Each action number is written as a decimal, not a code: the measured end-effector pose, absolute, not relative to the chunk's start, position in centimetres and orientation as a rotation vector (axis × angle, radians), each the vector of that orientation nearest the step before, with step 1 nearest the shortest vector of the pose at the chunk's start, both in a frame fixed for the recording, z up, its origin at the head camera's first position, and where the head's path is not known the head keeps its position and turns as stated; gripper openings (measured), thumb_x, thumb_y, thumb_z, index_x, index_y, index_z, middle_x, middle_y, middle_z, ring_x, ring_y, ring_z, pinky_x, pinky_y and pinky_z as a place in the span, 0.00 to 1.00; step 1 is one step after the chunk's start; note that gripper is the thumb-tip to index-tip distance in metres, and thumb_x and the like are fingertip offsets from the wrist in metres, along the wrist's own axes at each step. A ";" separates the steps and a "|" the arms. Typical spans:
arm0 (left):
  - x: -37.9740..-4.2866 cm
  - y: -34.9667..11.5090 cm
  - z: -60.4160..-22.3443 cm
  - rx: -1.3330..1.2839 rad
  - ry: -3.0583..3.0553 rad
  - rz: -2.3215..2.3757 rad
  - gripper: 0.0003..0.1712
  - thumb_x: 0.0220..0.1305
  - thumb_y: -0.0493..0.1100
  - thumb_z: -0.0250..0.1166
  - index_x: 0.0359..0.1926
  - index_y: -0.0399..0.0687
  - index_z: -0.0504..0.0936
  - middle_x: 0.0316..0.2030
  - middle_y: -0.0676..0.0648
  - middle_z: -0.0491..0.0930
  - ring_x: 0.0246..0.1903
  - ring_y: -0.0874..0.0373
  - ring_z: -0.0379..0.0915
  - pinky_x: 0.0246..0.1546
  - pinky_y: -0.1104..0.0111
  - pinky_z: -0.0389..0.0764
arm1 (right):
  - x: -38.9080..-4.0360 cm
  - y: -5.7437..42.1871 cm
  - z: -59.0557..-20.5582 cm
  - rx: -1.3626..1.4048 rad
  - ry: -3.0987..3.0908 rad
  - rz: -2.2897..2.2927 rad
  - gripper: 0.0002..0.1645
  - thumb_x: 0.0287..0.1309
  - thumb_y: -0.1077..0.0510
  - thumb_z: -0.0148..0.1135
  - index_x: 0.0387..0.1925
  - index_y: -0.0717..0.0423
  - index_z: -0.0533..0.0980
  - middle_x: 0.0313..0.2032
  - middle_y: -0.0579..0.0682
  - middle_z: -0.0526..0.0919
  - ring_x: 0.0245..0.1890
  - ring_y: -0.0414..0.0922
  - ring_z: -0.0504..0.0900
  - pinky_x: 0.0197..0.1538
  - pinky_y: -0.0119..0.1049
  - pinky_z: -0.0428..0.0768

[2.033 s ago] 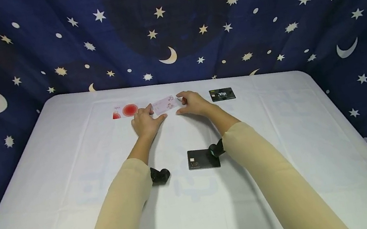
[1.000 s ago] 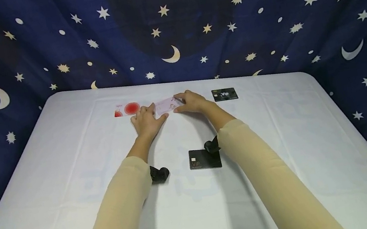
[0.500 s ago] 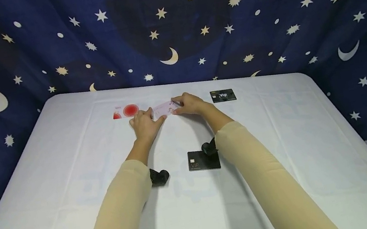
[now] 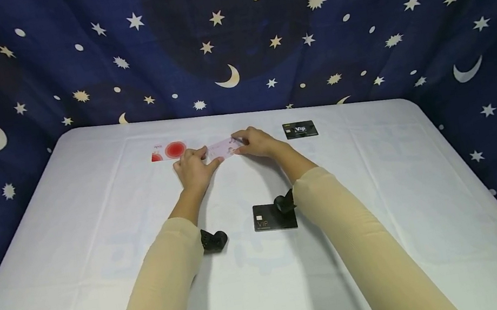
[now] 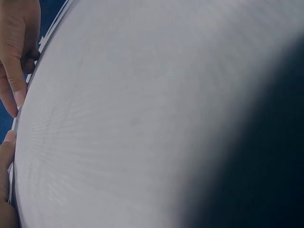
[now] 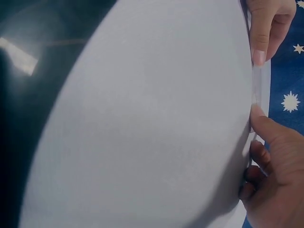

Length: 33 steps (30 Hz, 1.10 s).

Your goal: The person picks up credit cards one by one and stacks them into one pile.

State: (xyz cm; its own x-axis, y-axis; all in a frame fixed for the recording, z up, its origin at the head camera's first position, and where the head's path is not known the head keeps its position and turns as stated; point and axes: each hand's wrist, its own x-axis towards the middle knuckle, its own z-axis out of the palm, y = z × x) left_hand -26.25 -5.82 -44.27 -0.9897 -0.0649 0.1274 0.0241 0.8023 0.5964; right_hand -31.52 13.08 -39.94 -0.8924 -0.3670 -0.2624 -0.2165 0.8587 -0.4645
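Note:
In the head view, a pale pink card [image 4: 222, 149] with a flower-like print lies tilted near the far side of the white table. My left hand [image 4: 193, 171] holds its left end, with the thumb along the near edge. The right end is between the forefinger and thumb of my right hand [image 4: 257, 141], which cover part of it. Just left of my left hand is a white card with a red disc [image 4: 169, 151]. In the right wrist view, the fingers of my right hand [image 6: 280, 171] and my left hand [image 6: 268, 28] meet at the table edge.
A black Vip card [image 4: 300, 130] lies to the right of my right hand. Closer in, another black VIP card [image 4: 266, 219] is partly covered by the right wrist camera [image 4: 284, 203]. A dark blue star-patterned curtain [image 4: 247, 29] stands behind the white table [image 4: 151, 281].
My right fingers have shifted left onto the pink card's right end, covering more of it. The card is slightly nearer to me. The other cards have stayed in place.

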 end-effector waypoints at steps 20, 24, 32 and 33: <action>-26.5 -5.8 -44.6 0.037 -2.774 -1.019 0.35 0.52 0.55 0.71 0.59 0.48 0.72 0.40 0.50 0.76 0.45 0.52 0.68 0.50 0.56 0.56 | -31.3 13.2 -40.6 -0.435 2.718 -0.860 0.34 0.58 0.54 0.64 0.63 0.53 0.61 0.39 0.51 0.71 0.36 0.45 0.68 0.44 0.36 0.67; -26.6 -5.8 -44.6 0.020 -2.762 -1.022 0.36 0.52 0.55 0.71 0.59 0.48 0.72 0.38 0.50 0.77 0.43 0.52 0.69 0.49 0.56 0.56 | -31.2 13.2 -40.6 -0.454 2.716 -0.908 0.34 0.57 0.56 0.65 0.62 0.55 0.61 0.41 0.51 0.72 0.36 0.45 0.68 0.43 0.35 0.67; -26.5 -5.9 -44.4 0.005 -2.768 -1.063 0.38 0.51 0.54 0.72 0.60 0.46 0.70 0.37 0.50 0.78 0.40 0.52 0.70 0.48 0.56 0.56 | -31.0 13.1 -40.5 -0.477 2.715 -0.950 0.34 0.55 0.60 0.66 0.60 0.58 0.61 0.41 0.52 0.75 0.34 0.44 0.67 0.42 0.34 0.66; -26.5 -5.8 -44.4 0.002 -2.769 -1.070 0.38 0.51 0.54 0.72 0.60 0.46 0.70 0.37 0.50 0.78 0.40 0.52 0.70 0.48 0.56 0.56 | -31.0 13.1 -40.5 -0.469 2.713 -0.955 0.34 0.55 0.60 0.67 0.60 0.59 0.61 0.41 0.52 0.75 0.34 0.44 0.68 0.42 0.34 0.66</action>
State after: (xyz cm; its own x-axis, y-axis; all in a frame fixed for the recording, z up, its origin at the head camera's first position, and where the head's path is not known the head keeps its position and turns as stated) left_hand -26.51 -5.85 -44.42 -0.9851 -0.0630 0.1600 0.0610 0.7420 0.6676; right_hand -30.98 13.06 -40.47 -0.9230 -0.3700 -0.1058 -0.2220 0.7366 -0.6389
